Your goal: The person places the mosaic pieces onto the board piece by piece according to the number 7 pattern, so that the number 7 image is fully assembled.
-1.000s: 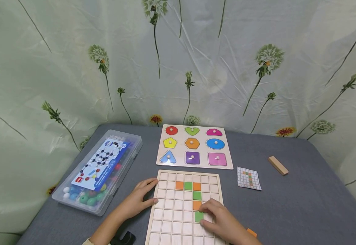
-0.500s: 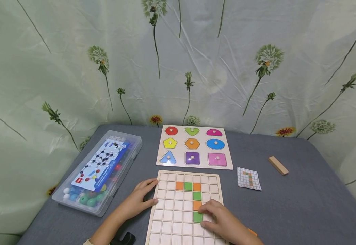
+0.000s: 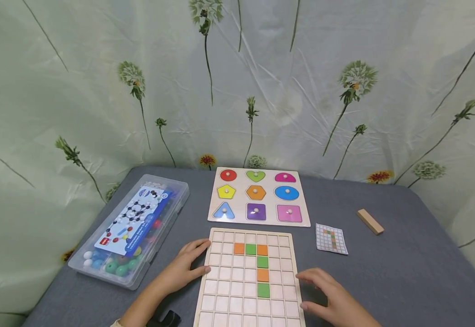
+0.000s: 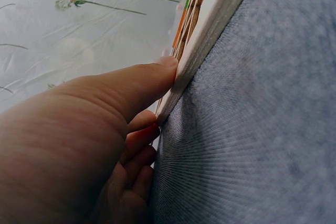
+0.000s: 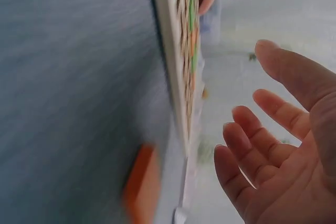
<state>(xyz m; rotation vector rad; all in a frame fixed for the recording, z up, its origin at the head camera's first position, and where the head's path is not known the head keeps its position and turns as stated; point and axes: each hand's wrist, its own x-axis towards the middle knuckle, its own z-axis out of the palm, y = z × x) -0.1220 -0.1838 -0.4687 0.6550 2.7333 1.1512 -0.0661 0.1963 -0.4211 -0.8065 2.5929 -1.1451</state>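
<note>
Nearest to the person, the right hand [image 3: 335, 297] hangs with relaxed, spread fingers over the right edge of the wooden grid board [image 3: 221, 290], holding nothing. In the right wrist view a blurred orange tile [image 5: 140, 184] lies on the grey bench [image 3: 405, 272] just beside the board edge, under this hand. The left hand [image 3: 182, 268] rests at 9 o'clock of the board, its straight fingers pressing against the left rim; the left wrist view shows the thumb [image 4: 142, 80] touching the board's side.

On the board, coloured tiles sit in the cells: an orange, a green and an orange one in a row, then below the last a green, an orange and the green tile [image 3: 263, 290] lowest.

At 2 o'clock of the board lies a small pattern card [image 3: 331, 238], and farther right a wooden block [image 3: 370, 221]. At 10 o'clock stands a clear plastic box [image 3: 131, 227] with coloured balls. At 12 o'clock, farthest, lies a shape puzzle board [image 3: 258, 196] with nine coloured pieces.
</note>
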